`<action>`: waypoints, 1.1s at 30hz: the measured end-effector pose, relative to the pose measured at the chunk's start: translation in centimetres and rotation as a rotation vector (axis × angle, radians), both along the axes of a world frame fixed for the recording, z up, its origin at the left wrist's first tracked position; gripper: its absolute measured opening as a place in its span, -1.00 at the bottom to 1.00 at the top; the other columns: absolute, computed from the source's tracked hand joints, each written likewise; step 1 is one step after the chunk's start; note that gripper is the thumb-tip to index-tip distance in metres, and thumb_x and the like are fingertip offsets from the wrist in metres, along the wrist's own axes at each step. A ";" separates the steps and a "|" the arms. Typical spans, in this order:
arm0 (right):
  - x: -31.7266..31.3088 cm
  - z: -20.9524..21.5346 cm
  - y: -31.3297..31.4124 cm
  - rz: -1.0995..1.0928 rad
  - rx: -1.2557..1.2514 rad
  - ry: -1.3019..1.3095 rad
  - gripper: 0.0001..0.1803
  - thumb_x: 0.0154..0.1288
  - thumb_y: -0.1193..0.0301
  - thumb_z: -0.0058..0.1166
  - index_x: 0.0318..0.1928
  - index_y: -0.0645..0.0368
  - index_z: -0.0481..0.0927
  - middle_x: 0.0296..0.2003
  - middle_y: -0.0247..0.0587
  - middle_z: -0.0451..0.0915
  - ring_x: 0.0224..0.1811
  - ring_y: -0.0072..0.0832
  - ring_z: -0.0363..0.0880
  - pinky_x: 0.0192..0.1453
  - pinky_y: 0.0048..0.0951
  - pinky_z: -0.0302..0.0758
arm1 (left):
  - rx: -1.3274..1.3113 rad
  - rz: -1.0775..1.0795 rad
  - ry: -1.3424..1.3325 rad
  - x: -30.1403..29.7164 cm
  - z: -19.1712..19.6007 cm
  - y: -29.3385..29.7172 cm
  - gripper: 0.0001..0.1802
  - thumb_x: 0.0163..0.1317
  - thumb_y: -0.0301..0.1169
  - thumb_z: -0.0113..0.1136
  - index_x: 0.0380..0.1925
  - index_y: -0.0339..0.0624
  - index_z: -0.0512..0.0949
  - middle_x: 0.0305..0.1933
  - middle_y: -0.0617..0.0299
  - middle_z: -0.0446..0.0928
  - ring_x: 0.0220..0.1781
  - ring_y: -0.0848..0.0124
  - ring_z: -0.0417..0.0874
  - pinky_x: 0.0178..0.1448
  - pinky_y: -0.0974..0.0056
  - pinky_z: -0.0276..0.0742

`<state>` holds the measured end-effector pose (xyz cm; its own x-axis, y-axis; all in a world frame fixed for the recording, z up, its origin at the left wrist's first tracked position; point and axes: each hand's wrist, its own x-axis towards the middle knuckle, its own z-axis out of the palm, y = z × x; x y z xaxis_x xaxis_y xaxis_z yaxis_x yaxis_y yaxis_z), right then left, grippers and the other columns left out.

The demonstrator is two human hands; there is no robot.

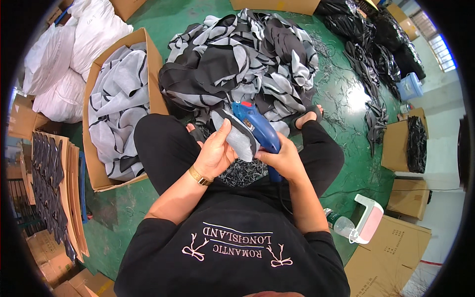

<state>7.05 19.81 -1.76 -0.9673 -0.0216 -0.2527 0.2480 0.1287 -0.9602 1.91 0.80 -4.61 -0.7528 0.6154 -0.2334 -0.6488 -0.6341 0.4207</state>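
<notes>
In front of my lap, my left hand grips a small light grey fabric piece with a black band along its edge, thumb on top. My right hand is wrapped round the body of a blue corded handheld electric cutter with a red switch. The cutter lies along the fabric's right side, its front end pointing away from me; its blade cannot be made out. My right thumb tip is at the fabric's lower edge. Below my hands, between my legs, lies a heap of thin grey and black trimmings.
Beyond my feet rises a large pile of grey and black fabric pieces. An open cardboard box of similar pieces stands left. White sacks and black bags lie farther back. A bottle and a white-and-pink object are at right.
</notes>
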 end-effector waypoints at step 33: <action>3.3 2.0 3.5 -0.091 -0.078 -0.082 -0.58 -0.01 0.40 0.26 -0.11 0.31 0.51 -0.41 -0.35 0.50 -0.42 -0.60 0.47 -0.27 -0.56 0.42 | -0.315 0.219 0.022 -1.1 -0.5 -0.2 -0.73 0.31 -0.38 0.14 -0.02 -0.22 0.49 -0.12 0.24 0.60 -0.16 0.43 0.66 -0.03 0.30 0.62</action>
